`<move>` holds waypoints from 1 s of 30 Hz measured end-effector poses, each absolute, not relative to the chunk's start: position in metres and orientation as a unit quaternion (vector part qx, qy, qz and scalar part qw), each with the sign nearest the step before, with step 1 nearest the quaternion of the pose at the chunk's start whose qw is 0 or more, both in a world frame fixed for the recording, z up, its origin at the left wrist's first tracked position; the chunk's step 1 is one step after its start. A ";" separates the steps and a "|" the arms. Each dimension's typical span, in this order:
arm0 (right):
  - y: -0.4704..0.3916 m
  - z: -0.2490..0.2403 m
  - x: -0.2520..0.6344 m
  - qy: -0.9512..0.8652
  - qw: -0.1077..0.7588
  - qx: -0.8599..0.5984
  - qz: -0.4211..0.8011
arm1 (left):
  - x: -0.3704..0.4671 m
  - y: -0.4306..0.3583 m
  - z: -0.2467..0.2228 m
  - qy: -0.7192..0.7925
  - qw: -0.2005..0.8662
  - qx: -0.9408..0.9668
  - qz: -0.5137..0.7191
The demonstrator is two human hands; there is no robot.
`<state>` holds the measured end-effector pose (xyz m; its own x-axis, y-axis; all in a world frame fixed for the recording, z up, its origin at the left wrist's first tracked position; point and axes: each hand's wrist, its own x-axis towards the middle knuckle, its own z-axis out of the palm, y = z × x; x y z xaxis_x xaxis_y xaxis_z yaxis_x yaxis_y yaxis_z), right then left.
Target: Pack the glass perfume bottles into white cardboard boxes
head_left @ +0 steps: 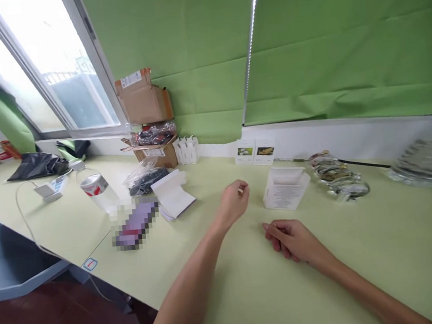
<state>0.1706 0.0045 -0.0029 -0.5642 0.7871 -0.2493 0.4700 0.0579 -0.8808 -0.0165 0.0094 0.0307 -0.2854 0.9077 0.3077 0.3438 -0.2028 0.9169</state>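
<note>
Bare forearms (190, 280) come nearest, reaching across the pale green bench (363, 250) toward an open white box (284, 196). That box stands upright, mouth upward, with lines of small print on the side facing the camera; neither hand touches it. Just left of the box is the left hand (234, 201), its fingers (242, 184) curled loosely toward the thumb; how far they close, and whether they enclose something small, I cannot tell. Just in front of the box, the right hand (290, 238) has its fingers bent inward and its thumb near the forefinger; nothing shows in its grip, but the inside of the palm is hidden, so I cannot tell whether it is empty.

Behind the box, two white picture cards (245, 158) stand side by side. Right of the box lies a cluster of shiny ring-shaped items (338, 176), and farther right sits a ribbed clear container (420, 162). Left of the box, beyond the left hand, lie a white paper booklet (177, 200) and a pixelated purple object (138, 224), with a clear bottle (95, 186) farther left. Behind and left of the box, small white cartons (187, 151) stand beside stacked cardboard boxes (145, 103).
</note>
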 end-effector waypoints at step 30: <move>0.010 -0.011 0.173 -0.698 0.145 -0.457 0.531 | -0.202 -0.096 0.058 0.808 -0.210 0.436 0.336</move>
